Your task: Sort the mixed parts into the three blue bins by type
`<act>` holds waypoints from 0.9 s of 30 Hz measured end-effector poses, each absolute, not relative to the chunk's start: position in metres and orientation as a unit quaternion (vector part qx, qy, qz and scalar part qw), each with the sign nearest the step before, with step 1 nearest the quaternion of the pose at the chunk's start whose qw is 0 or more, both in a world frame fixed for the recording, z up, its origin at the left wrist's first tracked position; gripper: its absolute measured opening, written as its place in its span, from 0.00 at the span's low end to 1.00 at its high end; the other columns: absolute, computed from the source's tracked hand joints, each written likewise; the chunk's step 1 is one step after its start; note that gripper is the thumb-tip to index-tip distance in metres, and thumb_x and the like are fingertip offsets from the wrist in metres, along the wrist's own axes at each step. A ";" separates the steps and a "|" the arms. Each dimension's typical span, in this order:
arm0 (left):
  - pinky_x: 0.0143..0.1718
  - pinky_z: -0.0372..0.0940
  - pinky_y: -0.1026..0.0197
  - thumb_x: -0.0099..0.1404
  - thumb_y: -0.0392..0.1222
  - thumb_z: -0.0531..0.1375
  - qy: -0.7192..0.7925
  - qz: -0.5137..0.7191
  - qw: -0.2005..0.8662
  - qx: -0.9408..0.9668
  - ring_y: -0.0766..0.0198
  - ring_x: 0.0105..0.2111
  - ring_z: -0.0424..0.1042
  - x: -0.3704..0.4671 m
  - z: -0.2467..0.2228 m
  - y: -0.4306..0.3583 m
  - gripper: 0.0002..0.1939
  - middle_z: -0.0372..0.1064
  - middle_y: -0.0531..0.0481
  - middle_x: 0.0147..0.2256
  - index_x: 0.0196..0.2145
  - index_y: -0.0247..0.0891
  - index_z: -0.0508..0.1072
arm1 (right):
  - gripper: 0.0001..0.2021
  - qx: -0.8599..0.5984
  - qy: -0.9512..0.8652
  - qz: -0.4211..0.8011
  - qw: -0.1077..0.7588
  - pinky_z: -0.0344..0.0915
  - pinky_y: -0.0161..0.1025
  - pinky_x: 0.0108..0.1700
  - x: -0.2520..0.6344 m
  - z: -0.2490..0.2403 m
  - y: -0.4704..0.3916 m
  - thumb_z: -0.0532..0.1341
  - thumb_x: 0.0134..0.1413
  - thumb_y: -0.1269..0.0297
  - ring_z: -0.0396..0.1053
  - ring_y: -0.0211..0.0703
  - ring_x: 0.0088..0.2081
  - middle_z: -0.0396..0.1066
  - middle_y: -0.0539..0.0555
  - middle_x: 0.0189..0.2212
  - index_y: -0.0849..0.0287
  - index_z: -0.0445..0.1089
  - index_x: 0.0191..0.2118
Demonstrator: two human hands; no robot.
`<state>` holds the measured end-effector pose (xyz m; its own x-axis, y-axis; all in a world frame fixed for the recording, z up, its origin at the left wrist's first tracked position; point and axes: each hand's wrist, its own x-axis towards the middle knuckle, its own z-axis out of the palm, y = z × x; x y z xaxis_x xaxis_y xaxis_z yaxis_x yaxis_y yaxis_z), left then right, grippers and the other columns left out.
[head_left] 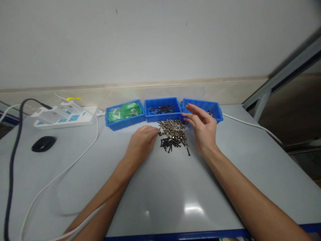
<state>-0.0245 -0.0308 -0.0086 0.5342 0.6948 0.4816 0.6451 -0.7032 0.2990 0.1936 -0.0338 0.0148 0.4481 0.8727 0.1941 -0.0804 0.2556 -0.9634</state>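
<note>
A heap of silver-coloured screws [174,126] lies on the table, with a smaller cluster of black screws [169,143] along its near side. My left hand [142,139] rests at the heap's left edge, fingers pressed together at the screws; what is between the fingertips is hidden. My right hand [204,127] is raised to the right of the heap, fingers stretched and apart, holding nothing visible. It partly covers the right blue bin [217,108], where a few silver pieces show. Dark screws lie in the middle blue bin [163,117]. One black screw [188,151] lies apart.
The left blue bin [126,124] holds green packets with small metal parts. A white power strip [87,117] with plugged-in adapters stands at the back left, near a black mouse [43,144]. A white cable [64,172] crosses the left side. Behind the bins is a wall [160,50].
</note>
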 end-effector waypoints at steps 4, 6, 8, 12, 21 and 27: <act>0.45 0.73 0.54 0.68 0.31 0.58 0.396 0.312 0.043 0.863 0.56 0.40 0.78 -0.025 -0.007 -0.033 0.09 0.80 0.45 0.39 0.40 0.39 0.79 | 0.13 -0.502 -0.408 0.357 0.674 0.75 0.49 0.46 0.192 0.015 -0.035 0.67 0.49 0.66 0.79 0.47 0.40 0.79 0.55 0.46 0.53 0.79 0.43; 0.44 0.73 0.56 0.68 0.32 0.58 0.396 0.332 0.051 0.855 0.57 0.39 0.79 -0.024 -0.008 -0.033 0.09 0.80 0.45 0.39 0.40 0.38 0.78 | 0.13 -0.497 -0.413 0.365 0.671 0.75 0.47 0.43 0.191 0.015 -0.036 0.67 0.49 0.66 0.78 0.46 0.39 0.79 0.54 0.46 0.53 0.79 0.43; 0.44 0.73 0.57 0.67 0.31 0.58 0.397 0.358 0.064 0.843 0.58 0.40 0.79 -0.023 -0.008 -0.033 0.09 0.80 0.45 0.40 0.40 0.37 0.78 | 0.12 -0.487 -0.410 0.377 0.672 0.74 0.45 0.41 0.191 0.015 -0.036 0.67 0.48 0.67 0.78 0.44 0.37 0.79 0.54 0.44 0.53 0.79 0.42; 0.46 0.72 0.58 0.66 0.30 0.58 0.410 0.378 0.078 0.827 0.60 0.41 0.79 -0.023 -0.009 -0.031 0.09 0.80 0.46 0.40 0.40 0.38 0.78 | 0.11 -0.480 -0.416 0.397 0.663 0.73 0.42 0.37 0.189 0.017 -0.038 0.68 0.49 0.66 0.77 0.41 0.33 0.80 0.53 0.41 0.54 0.79 0.41; 0.43 0.71 0.54 0.66 0.34 0.60 0.437 0.330 0.068 0.834 0.55 0.38 0.78 -0.027 -0.011 -0.028 0.08 0.80 0.45 0.37 0.39 0.38 0.79 | 0.09 -0.488 -0.438 0.415 0.631 0.72 0.41 0.34 0.187 0.021 -0.040 0.67 0.50 0.64 0.76 0.41 0.31 0.81 0.53 0.38 0.54 0.79 0.39; 0.38 0.70 0.59 0.64 0.32 0.61 0.447 0.346 0.096 0.820 0.59 0.33 0.77 -0.024 -0.007 -0.031 0.08 0.80 0.48 0.34 0.39 0.39 0.79 | 0.08 -0.492 -0.445 0.412 0.624 0.72 0.41 0.34 0.187 0.020 -0.041 0.67 0.51 0.62 0.76 0.41 0.31 0.81 0.54 0.37 0.55 0.78 0.38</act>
<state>-0.0241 -0.0315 -0.0073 0.3617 0.7986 0.4811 0.6658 -0.5825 0.4663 0.1874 -0.0406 0.0199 0.2639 0.9527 0.1508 -0.0761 0.1765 -0.9814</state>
